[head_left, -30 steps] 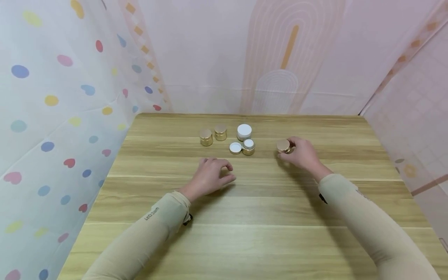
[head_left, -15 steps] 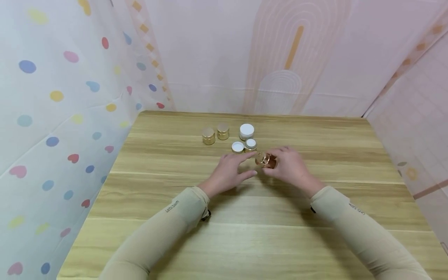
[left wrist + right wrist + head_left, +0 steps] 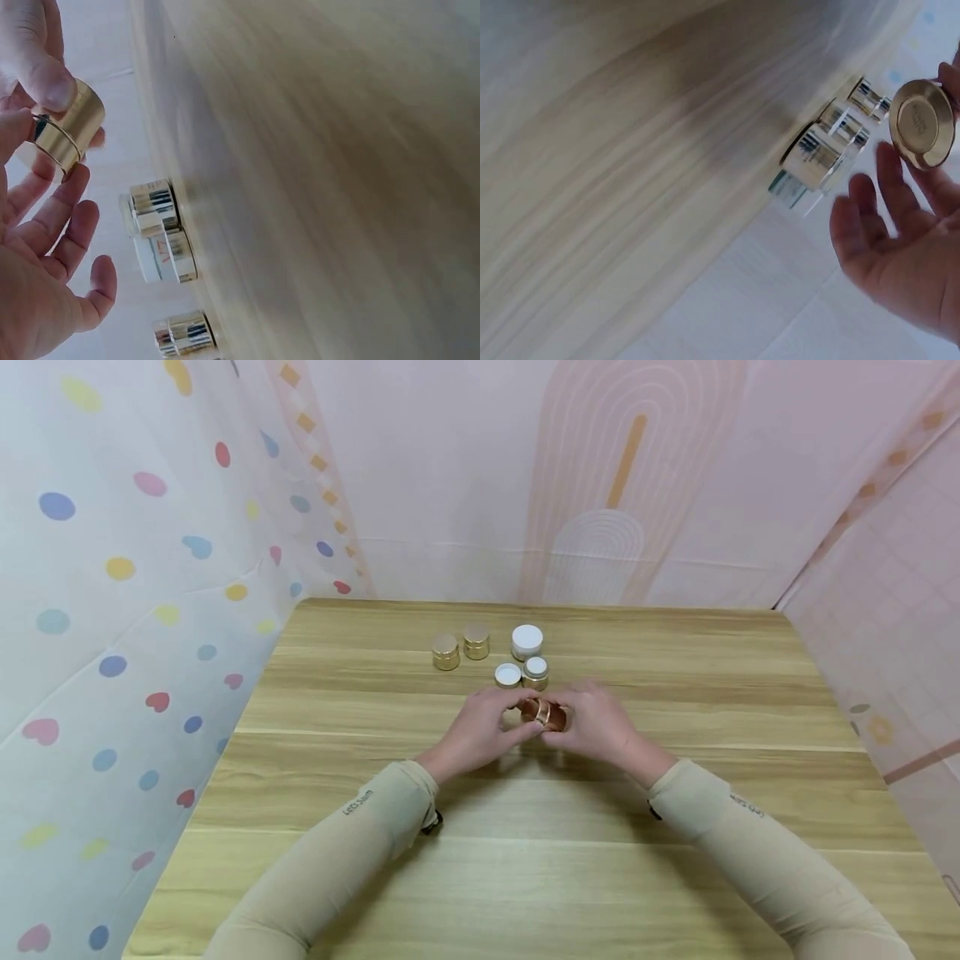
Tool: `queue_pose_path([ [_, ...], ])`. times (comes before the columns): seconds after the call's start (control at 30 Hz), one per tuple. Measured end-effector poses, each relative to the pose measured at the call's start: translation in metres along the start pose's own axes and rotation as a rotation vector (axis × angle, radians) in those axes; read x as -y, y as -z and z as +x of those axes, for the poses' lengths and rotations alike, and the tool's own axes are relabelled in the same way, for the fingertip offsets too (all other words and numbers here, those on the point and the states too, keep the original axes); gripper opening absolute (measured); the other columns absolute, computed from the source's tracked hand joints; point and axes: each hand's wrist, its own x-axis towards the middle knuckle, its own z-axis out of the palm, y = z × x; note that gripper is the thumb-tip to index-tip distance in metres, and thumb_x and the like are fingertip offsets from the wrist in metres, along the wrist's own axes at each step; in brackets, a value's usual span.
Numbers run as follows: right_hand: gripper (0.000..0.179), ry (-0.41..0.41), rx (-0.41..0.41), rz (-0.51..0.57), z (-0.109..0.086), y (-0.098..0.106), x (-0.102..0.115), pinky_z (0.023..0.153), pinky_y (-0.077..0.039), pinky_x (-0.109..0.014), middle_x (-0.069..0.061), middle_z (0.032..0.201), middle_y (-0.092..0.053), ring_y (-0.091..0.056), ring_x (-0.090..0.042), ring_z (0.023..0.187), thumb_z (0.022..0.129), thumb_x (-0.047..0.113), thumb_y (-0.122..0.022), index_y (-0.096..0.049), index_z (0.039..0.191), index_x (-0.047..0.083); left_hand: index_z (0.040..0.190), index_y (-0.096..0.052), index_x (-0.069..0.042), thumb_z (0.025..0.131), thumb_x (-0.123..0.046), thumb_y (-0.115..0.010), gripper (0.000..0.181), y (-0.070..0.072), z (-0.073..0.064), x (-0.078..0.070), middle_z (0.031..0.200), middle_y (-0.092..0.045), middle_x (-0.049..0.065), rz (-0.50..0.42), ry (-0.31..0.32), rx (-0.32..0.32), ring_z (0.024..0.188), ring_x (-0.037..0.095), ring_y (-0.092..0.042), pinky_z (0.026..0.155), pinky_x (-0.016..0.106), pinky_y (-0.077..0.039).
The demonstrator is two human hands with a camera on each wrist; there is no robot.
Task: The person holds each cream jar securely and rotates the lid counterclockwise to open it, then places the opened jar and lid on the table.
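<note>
A small shiny gold jar [image 3: 543, 714] is held tipped on its side above the table, between both hands. My left hand [image 3: 480, 731] pinches its left end with thumb and fingers. From the other side, my right hand [image 3: 600, 727] grips the right end. In the left wrist view a seam runs round the gold jar [image 3: 71, 127], with fingers of both hands on it. The right wrist view shows a round, flat gold end of the jar [image 3: 919, 124] with faint embossed marks. Just behind the hands stands an open gold jar [image 3: 536, 675] with a white top, beside an upturned lid [image 3: 507, 675].
Behind the open jar is a white-lidded jar [image 3: 527, 639]. Two closed gold jars, one nearer [image 3: 446, 652] and one farther [image 3: 476, 642], stand to the left. The wooden table [image 3: 525, 877] ends at a patterned curtain [image 3: 450, 485] at the back.
My right hand has brought the gold jar leftward and tipped it from upright onto its side. My left hand has moved right and taken hold of its left end.
</note>
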Motion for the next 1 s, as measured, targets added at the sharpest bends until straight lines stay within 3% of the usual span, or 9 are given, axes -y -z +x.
queue_pose_path([
  [0.13,0.053,-0.054,0.131,0.247,0.0011,0.0023,-0.0022,0.074,-0.053,-0.029,0.001,0.1,-0.078,-0.061,-0.013,0.082,0.088,0.027,-0.087,-0.073,0.137,0.012,0.142,-0.068,-0.019,0.1,-0.041,-0.075,0.048,0.0029,-0.003,0.0047,0.125,-0.077,0.002,0.003,0.004,-0.001,0.123,0.027,-0.068,0.115,0.058,-0.043],
  [0.23,0.057,-0.068,0.199,0.318,0.0006,0.0045,-0.004,0.072,-0.051,-0.025,0.003,0.096,-0.074,-0.059,-0.01,0.081,0.091,0.029,-0.086,-0.069,0.142,0.01,0.137,-0.069,-0.021,0.101,-0.042,-0.073,0.042,0.005,-0.004,0.0069,0.121,-0.077,0.001,0.015,-0.013,0.012,0.122,0.027,-0.066,0.113,0.059,-0.043],
  [0.47,0.063,0.023,0.17,0.25,-0.0016,0.0023,-0.0012,0.072,-0.047,-0.027,-0.002,0.1,-0.074,-0.055,-0.015,0.082,0.093,0.028,-0.085,-0.064,0.148,0.008,0.128,-0.069,-0.02,0.102,-0.033,-0.074,0.03,0.0071,-0.0034,0.0105,0.115,-0.076,-0.001,-0.026,-0.115,0.04,0.116,0.023,-0.064,0.108,0.051,-0.049],
  [0.73,0.059,0.02,0.098,0.182,-0.004,-0.0024,0.0021,0.07,-0.046,-0.028,-0.004,0.094,-0.076,-0.056,-0.018,0.086,0.09,0.026,-0.088,-0.068,0.144,0.011,0.134,-0.064,-0.013,0.105,-0.031,-0.07,0.035,0.0054,-0.0044,0.0093,0.124,-0.074,0.005,-0.023,-0.122,0.061,0.122,0.027,-0.06,0.109,0.049,-0.05],
  [1.0,0.061,0.05,0.089,0.186,-0.0043,-0.0048,0.0045,0.08,-0.05,-0.035,-0.004,0.103,-0.077,-0.06,-0.02,0.092,0.091,0.028,-0.087,-0.067,0.145,0.008,0.136,-0.057,-0.009,0.113,-0.029,-0.05,0.031,-0.0012,-0.0037,0.0094,0.136,-0.068,0.013,0.176,-0.175,0.088,0.131,0.035,-0.059,0.114,0.056,-0.046],
])
